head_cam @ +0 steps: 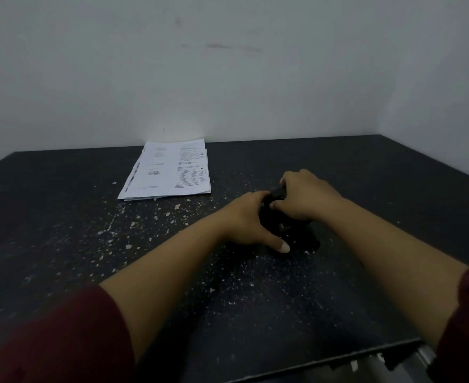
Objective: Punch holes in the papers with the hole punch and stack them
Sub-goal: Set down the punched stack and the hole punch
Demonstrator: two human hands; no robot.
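Observation:
A black hole punch [288,230] sits on the dark table [62,230], right of centre, mostly covered by both hands. My left hand [247,219] grips its left side, thumb stretched along the front near the base. My right hand [305,197] curls over its top from the right, fingers wrapped on the lever. A stack of printed white papers [169,171] lies flat at the back of the table against the wall, apart from both hands. No sheet is visible in the punch.
Small white paper flecks are scattered over the table top around the punch and toward the papers. A pale wall [228,64] closes the back and right side. The table's front edge [338,360] shows at the lower right.

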